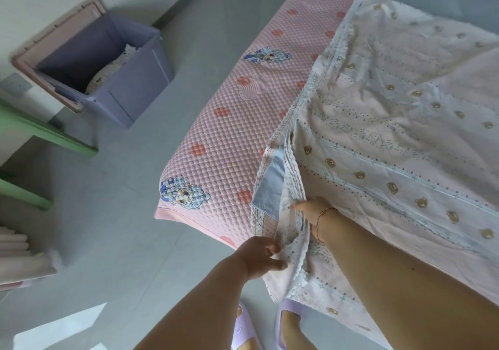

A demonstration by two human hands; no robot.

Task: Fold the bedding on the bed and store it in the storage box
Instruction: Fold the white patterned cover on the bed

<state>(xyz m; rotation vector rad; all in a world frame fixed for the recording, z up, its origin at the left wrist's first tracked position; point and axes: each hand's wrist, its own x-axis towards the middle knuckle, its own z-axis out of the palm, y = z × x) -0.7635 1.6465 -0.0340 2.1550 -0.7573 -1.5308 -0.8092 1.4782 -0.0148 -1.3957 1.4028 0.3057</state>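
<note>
**Gathering the lace-trimmed corner, two hands begin the fold**

Pinching the hanging corner of a teddy-bear print sheet (391, 139), the left hand (259, 255) at 6 o'clock closes thumb and fingers on the lace hem, while the right hand (310, 209), just to its right and wearing a thin red bracelet (321, 221), clutches a bunched pleat of the same edge, its fingertips buried in the cloth.

At 10 o'clock, well apart from the bed, one lavender storage box (129, 90) stands on the grey floor (121, 214) with its pinkish lid (54, 34) propped behind it; some folded fabric already lies inside. One green piece of furniture (40, 131) sits at 9 o'clock. One pink honeycomb-pattern mattress pad (243, 133), printed with cartoon figures, covers the bed from centre to 12 o'clock. The single sheet lies crumpled over it from 1 to 4 o'clock, its near corner draped off the bed's edge. Two lilac slippers (244, 330) show at the bottom.

The likely trouble, as judged from here: the sheet is wrinkled and unevenly spread, so pulling by one bunched corner could drag it askew and give a lopsided fold. The overhanging corner hangs close to the floor and the slippers, and might trail or be stepped on. A light pinch on slippery lace could let go mid-lift.
</note>
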